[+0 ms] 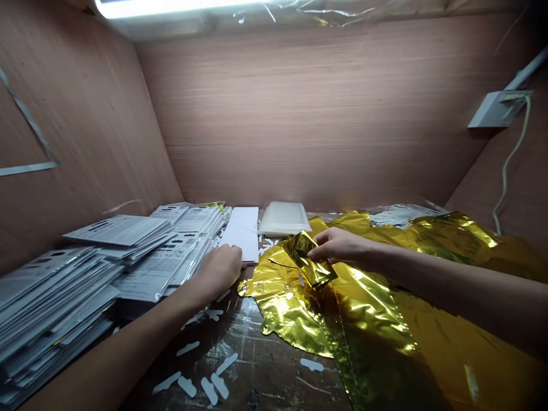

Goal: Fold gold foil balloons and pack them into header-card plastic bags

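My right hand (336, 244) pinches a folded packet of gold foil (308, 260), apparently a flat foil balloon, between thumb and fingers. Beneath it spreads a pile of flat, shiny gold foil balloons (291, 314), some with small round tabs at the edge. At the near left corner of a stack of blank white cards (244, 228) is my left hand (221, 267), its fingers curled down. Its fingertips are hidden, so whether a card is gripped cannot be seen. Behind the foil lies a stack of clear plastic bags (285, 218).
Piles of printed cards in clear sleeves (145, 268) fill the left side. Small white cut-out pieces (214, 388) are scattered on the dark table (257, 365). Wooden panels (299, 114) enclose the back and sides. A white socket box (499, 108) with a cable hangs at right.
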The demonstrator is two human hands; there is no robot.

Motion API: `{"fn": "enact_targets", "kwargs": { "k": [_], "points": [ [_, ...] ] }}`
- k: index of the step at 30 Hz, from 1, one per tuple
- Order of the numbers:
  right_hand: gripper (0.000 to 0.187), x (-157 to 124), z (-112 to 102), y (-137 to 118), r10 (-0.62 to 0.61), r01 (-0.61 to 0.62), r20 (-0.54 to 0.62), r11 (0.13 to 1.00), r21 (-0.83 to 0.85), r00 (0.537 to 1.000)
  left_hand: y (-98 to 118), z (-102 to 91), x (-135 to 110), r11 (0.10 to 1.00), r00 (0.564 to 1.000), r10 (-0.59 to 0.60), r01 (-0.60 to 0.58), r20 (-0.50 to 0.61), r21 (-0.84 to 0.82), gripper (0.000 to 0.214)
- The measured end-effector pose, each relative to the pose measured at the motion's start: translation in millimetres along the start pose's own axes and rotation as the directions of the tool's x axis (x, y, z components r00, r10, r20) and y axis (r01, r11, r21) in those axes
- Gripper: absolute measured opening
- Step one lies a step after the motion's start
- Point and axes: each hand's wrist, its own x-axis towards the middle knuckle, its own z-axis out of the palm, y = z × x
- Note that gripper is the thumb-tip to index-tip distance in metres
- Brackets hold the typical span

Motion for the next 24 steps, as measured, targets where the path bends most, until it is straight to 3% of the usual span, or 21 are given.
{"fn": "enact_targets", "kwargs": {
  "k": [3, 6, 9, 11, 13, 16, 17, 18, 19, 21, 24],
  "points": [
    [0.016, 1, -11, 0, -0.027, 0.027, -0.048, 0.999, 0.017, 0.998, 3, -9.3, -7, 0.998, 1.0, 0.024, -0.024, -0.01, 0.053, 0.016],
    [0.02, 0, -16, 7, -0.032, 0.033, -0.058, 0.999, 0.031, 0.998, 21, -17.2, -21, 0.993, 0.995, 0.068, -0.06, -0.072, 0.107, 0.02],
    [0.022, -7, -20, 14, -0.036, 0.04, -0.075, 0.997, 0.061, 0.997, 33, -25.6, -30, 0.988, 0.985, 0.081, -0.059, -0.152, 0.144, 0.022],
    [0.025, -14, -25, 16, -0.043, 0.054, -0.113, 0.994, 0.092, 0.993, 29, -36.6, -30, 0.987, 0.964, 0.048, -0.006, -0.263, 0.159, 0.024],
    [0.028, -20, -31, 18, -0.051, 0.072, -0.155, 0.988, 0.134, 0.987, 17, -52.8, -25, 0.981, 0.871, -0.012, 0.105, -0.492, 0.163, 0.025],
    [0.033, -27, -39, 26, -0.058, 0.097, -0.191, 0.974, 0.206, 0.98, -2, -75.3, -17, 0.966, 0.573, 0.002, 0.212, -0.82, 0.15, 0.02],
    [0.033, -28, -40, 31, -0.055, 0.099, -0.192, 0.969, 0.226, 0.98, -3, -78.3, -16, 0.966, 0.501, 0.038, 0.204, -0.865, 0.16, 0.018],
    [0.033, -29, -42, 36, -0.05, 0.097, -0.191, 0.965, 0.242, 0.98, -1, -78.0, -18, 0.969, 0.458, 0.085, 0.17, -0.885, 0.181, 0.016],
    [0.033, -29, -43, 42, -0.044, 0.093, -0.192, 0.962, 0.255, 0.98, 4, -74.3, -21, 0.97, 0.442, 0.143, 0.114, -0.886, 0.213, 0.013],
    [0.032, -30, -46, 53, -0.029, 0.082, -0.192, 0.958, 0.274, 0.981, 25, -59.1, -32, 0.957, 0.475, 0.278, -0.065, -0.835, 0.281, 0.009],
    [0.032, -36, -50, 66, -0.011, 0.077, -0.208, 0.945, 0.317, 0.978, 69, -31.5, -57, 0.878, 0.601, 0.474, -0.379, -0.644, 0.293, 0.019]
  ]
}}
